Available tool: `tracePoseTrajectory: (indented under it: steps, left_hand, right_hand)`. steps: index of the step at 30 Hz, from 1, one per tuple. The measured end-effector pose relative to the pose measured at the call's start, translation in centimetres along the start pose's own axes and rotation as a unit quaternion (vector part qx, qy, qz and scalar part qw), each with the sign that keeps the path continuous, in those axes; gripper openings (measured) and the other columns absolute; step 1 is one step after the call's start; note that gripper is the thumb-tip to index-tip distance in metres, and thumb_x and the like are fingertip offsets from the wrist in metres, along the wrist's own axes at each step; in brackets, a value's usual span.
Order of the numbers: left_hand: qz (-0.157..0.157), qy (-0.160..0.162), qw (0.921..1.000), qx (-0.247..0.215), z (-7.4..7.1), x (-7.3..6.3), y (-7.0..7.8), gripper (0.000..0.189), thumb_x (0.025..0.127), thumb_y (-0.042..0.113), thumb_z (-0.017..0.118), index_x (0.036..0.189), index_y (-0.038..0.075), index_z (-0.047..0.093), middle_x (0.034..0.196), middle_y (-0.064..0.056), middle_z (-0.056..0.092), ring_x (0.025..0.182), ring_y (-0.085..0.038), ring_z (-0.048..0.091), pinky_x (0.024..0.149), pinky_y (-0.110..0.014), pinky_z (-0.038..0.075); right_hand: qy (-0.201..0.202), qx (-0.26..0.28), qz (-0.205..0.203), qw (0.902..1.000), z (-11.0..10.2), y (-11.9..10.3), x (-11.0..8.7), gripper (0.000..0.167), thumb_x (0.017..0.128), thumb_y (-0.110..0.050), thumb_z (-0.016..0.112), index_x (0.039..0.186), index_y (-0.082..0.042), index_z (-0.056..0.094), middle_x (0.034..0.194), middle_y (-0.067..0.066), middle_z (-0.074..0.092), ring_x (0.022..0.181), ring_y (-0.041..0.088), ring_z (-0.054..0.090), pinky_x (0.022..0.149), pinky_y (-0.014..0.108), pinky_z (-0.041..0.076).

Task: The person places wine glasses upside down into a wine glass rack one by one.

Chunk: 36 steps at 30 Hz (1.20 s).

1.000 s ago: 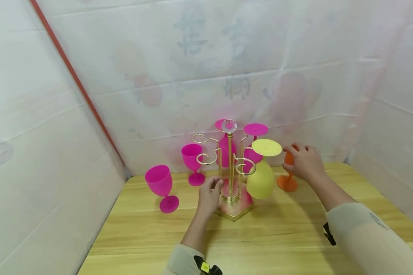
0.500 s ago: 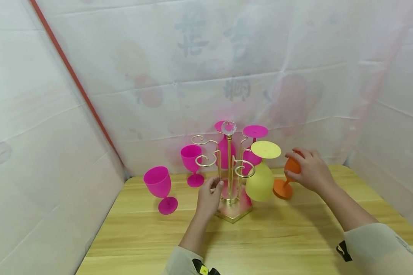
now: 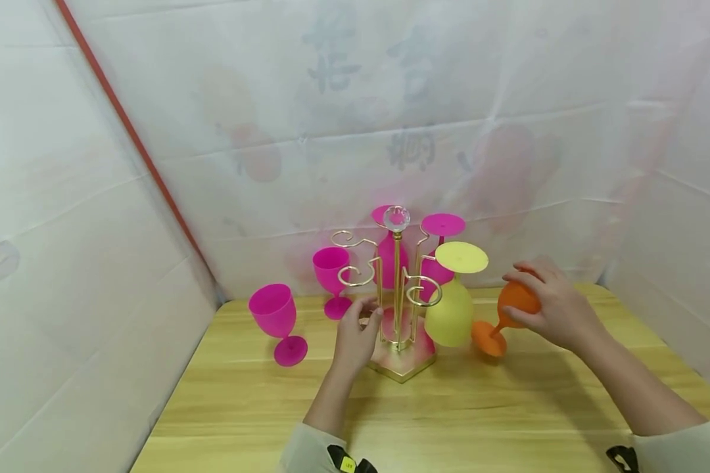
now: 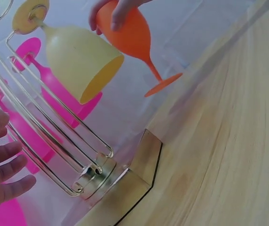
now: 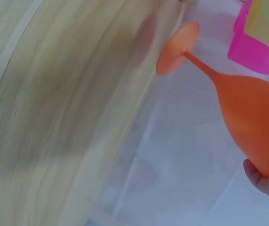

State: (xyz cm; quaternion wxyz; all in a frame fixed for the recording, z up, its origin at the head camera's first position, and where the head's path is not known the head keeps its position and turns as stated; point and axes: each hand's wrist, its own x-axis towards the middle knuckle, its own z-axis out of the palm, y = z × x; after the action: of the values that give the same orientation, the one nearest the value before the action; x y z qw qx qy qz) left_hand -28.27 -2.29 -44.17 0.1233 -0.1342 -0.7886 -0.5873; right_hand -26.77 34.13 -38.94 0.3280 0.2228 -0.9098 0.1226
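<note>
My right hand (image 3: 559, 312) grips the bowl of an orange plastic goblet (image 3: 519, 305), fingers and thumb on either side. The goblet is tilted, its foot pointing toward the rack; the right wrist view shows its bowl (image 5: 249, 113) and stem close up. My left hand (image 3: 355, 338) is beside the upright rods of a gold wire glass rack (image 3: 400, 365), and in the left wrist view its loosely extended fingers (image 4: 17, 188) lie alongside the rods. A yellow goblet (image 3: 451, 315) hangs upside down on the rack's right side, between rack and orange goblet.
Two pink goblets, one (image 3: 392, 263) at the back and one (image 3: 444, 225) at the back right, hang upside down on the rack. Two more pink goblets (image 3: 274, 312) stand upright left of it. A crystal ball (image 3: 396, 219) tops the rack. White sheeting (image 3: 242, 197) surrounds the wooden table (image 3: 242, 414).
My right hand has tilted the orange goblet, its foot swinging toward the rack, and drawn it nearer to me and slightly right. The left hand has stayed beside the rack.
</note>
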Motion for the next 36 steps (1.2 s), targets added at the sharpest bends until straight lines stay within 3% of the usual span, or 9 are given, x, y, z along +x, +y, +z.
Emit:
tracePoseTrajectory:
  steps: [9,16,19,22,25,31,36]
  left_hand:
    - [0.022,0.02,0.9995,0.01,-0.5,0.1,0.4,0.029,0.099,0.028,0.06,0.125,0.015,0.062,0.108,0.0,0.066,0.101,-0.015,0.064,0.077,-0.026,0.056]
    - [0.029,0.02,0.9993,0.014,-0.3,-0.1,0.6,0.033,0.098,0.025,0.06,0.129,0.014,0.06,0.115,-0.003,0.067,0.104,-0.016,0.065,0.081,-0.026,0.056]
    - [0.035,0.008,0.9993,0.009,-0.1,0.0,0.9,0.037,0.098,0.023,0.06,0.134,0.016,0.056,0.123,-0.006,0.065,0.106,-0.016,0.064,0.083,-0.028,0.056]
    - [0.043,-0.005,0.9991,0.001,0.0,0.0,1.2,0.04,0.099,0.023,0.059,0.138,0.017,0.053,0.127,-0.01,0.064,0.107,-0.018,0.064,0.083,-0.03,0.057]
    - [0.04,-0.013,0.9991,0.001,-0.2,0.0,1.7,0.042,0.099,0.022,0.059,0.14,0.017,0.051,0.13,-0.01,0.062,0.11,-0.019,0.063,0.084,-0.03,0.057]
    - [0.041,-0.021,0.9989,-0.007,-0.6,-0.5,2.3,0.044,0.098,0.021,0.06,0.142,0.019,0.05,0.135,-0.004,0.059,0.117,-0.023,0.06,0.088,-0.033,0.056]
    - [0.066,-0.03,0.9973,-0.011,-0.7,-1.0,2.3,0.047,0.099,0.022,0.06,0.144,0.016,0.048,0.141,-0.005,0.055,0.117,-0.027,0.061,0.087,-0.035,0.057]
  right_hand:
    - [-0.017,0.051,0.008,0.9985,-2.0,-1.2,-0.4,0.062,0.067,-0.022,0.089,0.124,-0.017,0.064,0.135,0.008,0.055,0.121,0.038,0.049,0.079,0.058,0.05]
    - [-0.012,0.043,-0.007,0.999,-2.7,-2.1,-0.8,0.065,0.065,-0.022,0.09,0.125,-0.019,0.065,0.135,0.006,0.056,0.118,0.033,0.052,0.07,0.049,0.055]
    - [-0.006,0.048,-0.007,0.9988,-3.0,-2.6,-1.0,0.066,0.065,-0.022,0.09,0.126,-0.022,0.065,0.136,0.004,0.057,0.118,0.031,0.053,0.072,0.032,0.054]
    - [-0.001,0.062,-0.002,0.9981,-3.3,-3.0,-1.1,0.067,0.065,-0.021,0.09,0.127,-0.025,0.065,0.137,0.002,0.056,0.119,0.029,0.053,0.078,0.012,0.045]
    - [0.002,0.078,0.004,0.997,-3.5,-3.4,-1.2,0.067,0.064,-0.018,0.091,0.126,-0.025,0.065,0.137,0.001,0.057,0.121,0.022,0.051,0.081,0.001,0.036]
    - [-0.005,0.125,0.006,0.9921,-3.7,-4.4,-1.7,0.067,0.063,-0.012,0.091,0.123,-0.026,0.065,0.135,0.002,0.058,0.124,-0.007,0.042,0.08,0.003,0.041]
    - [-0.019,0.182,0.022,0.9828,-3.9,-5.4,-2.1,0.067,0.066,-0.006,0.089,0.125,-0.025,0.063,0.137,0.0,0.055,0.122,-0.007,0.044,0.082,0.004,0.043]
